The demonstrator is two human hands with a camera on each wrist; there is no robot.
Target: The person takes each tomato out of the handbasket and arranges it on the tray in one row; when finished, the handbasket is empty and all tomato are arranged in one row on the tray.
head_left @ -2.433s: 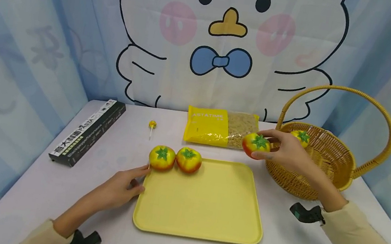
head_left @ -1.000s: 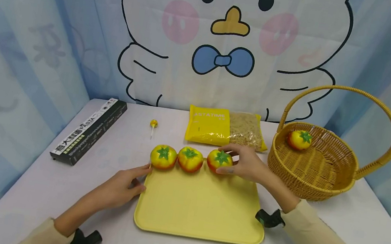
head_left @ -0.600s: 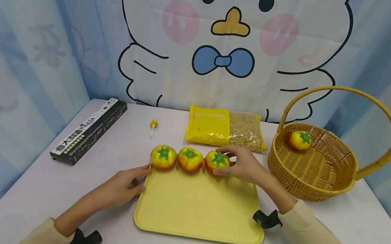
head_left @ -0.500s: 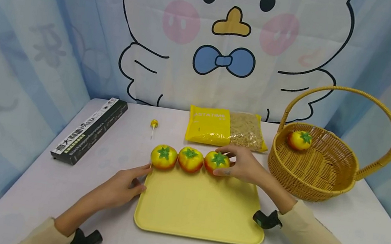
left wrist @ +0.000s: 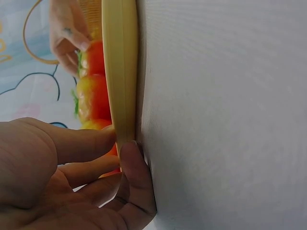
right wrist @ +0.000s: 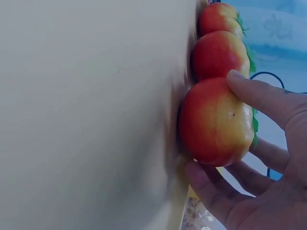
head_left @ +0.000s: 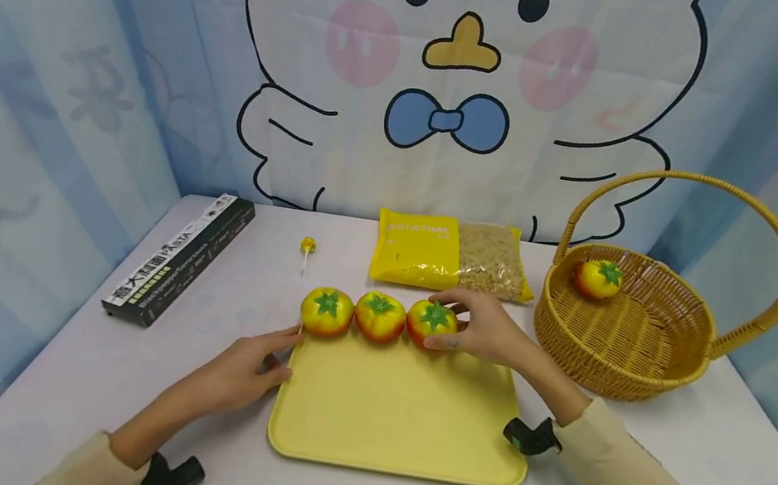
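Note:
At the left side of the yellow tray [head_left: 401, 412], my left hand [head_left: 237, 375] pinches the rim; in the left wrist view the thumb [left wrist: 84, 143] lies on the edge and a finger tucks against its underside. Three red-and-yellow toy tomatoes with green star-shaped leaves line the tray's far edge: a left one [head_left: 326, 313], a middle one [head_left: 379, 317] and a right one [head_left: 431, 323]. My right hand [head_left: 485, 328] holds the right tomato between thumb and fingers. In the right wrist view this tomato [right wrist: 216, 122] sits on the tray, against the middle one.
A wicker basket [head_left: 624, 336] with a tall handle stands at right, one toy tomato [head_left: 597, 279] inside. Behind the tray lies a yellow pasta bag [head_left: 418, 249]. A lollipop [head_left: 308, 247] and a black pasta box [head_left: 182, 262] lie on the left of the white table.
My right hand has carried a toy tomato from beside the basket leftward to the tray, up against the middle one. Over the last half second it stays there. My left hand keeps its place.

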